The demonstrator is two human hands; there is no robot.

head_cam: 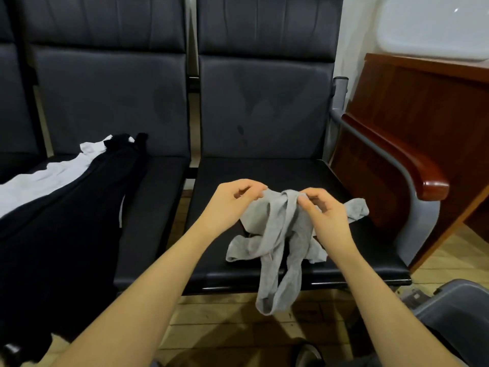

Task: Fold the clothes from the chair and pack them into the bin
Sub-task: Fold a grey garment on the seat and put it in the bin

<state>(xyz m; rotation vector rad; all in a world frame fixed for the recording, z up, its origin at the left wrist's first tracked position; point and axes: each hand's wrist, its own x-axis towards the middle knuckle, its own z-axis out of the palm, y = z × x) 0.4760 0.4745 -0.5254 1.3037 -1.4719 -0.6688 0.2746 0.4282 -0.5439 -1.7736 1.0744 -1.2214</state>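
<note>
At the lower right, only a corner of the grey plastic bin shows; the frame edge cuts off the rest. On the smooth black chair seat at centre, the left hand and right hand pinch a limp, soft grey knit garment whose looped strap hangs over the seat's front edge. Black and white clothes lie crumpled at left.

Dim, soft indoor light; wide-angle edge distortion.
</note>
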